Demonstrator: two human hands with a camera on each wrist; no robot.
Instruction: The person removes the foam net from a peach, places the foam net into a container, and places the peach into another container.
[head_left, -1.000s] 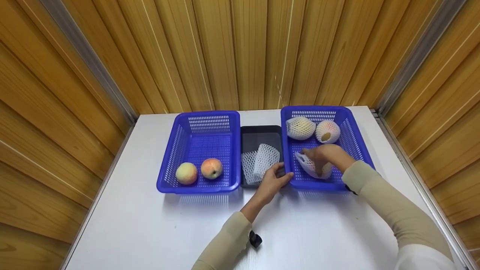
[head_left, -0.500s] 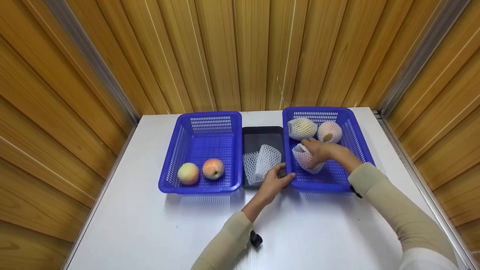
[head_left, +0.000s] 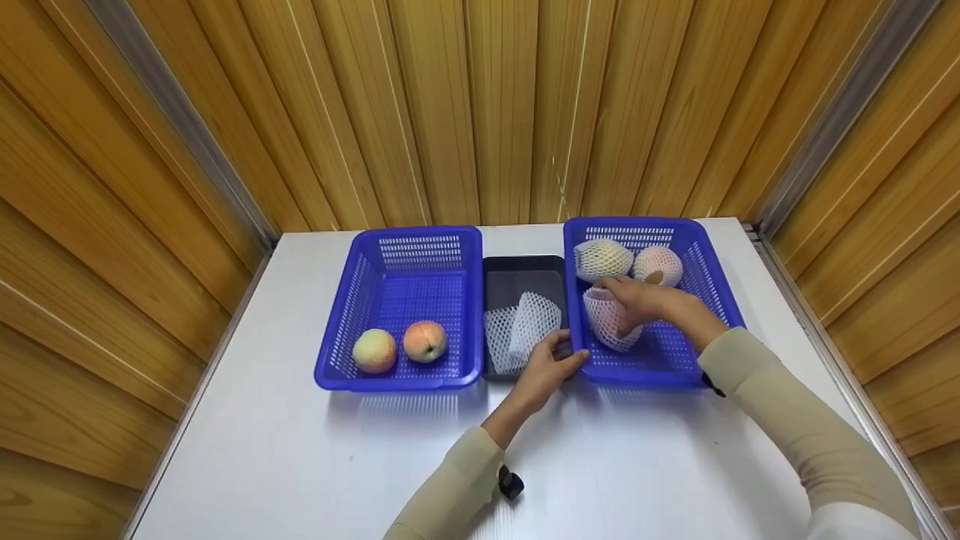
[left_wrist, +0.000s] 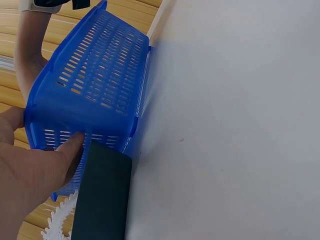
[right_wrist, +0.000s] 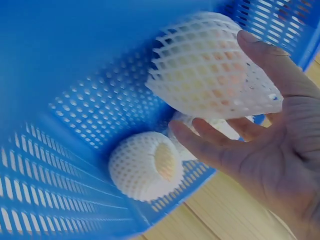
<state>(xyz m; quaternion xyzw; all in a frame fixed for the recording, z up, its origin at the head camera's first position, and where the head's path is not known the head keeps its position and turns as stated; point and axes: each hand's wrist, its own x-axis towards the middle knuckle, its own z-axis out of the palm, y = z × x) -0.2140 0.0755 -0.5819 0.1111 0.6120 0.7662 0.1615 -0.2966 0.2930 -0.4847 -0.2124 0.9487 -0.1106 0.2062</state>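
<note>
A peach in a white foam net (head_left: 611, 319) sits near the left side of the right blue basket (head_left: 731, 300). Over it is my right hand (head_left: 637, 300). The right wrist view shows the netted peach (right_wrist: 210, 70) between the thumb and spread, fairly straight fingers, the thumb tip touching the net. My left hand (head_left: 544, 371) holds the basket's front-left corner, thumb at the rim and a finger against the wall, as the left wrist view (left_wrist: 30, 175) shows. Behind lie two more netted fruits, one yellowish (head_left: 604, 259) and one pinkish (head_left: 658, 264).
Two bare peaches, one yellowish (head_left: 374, 350) and one reddish (head_left: 425, 341), lie in the left blue basket (head_left: 324, 360). Between the baskets stands a black tray (head_left: 523, 277) with empty foam nets (head_left: 534, 326). All rest on a white table (head_left: 300, 465) before wooden panels.
Within the right basket, the netted peach has shifted left and back with my right hand over the past second. My left hand stays at the basket's corner.
</note>
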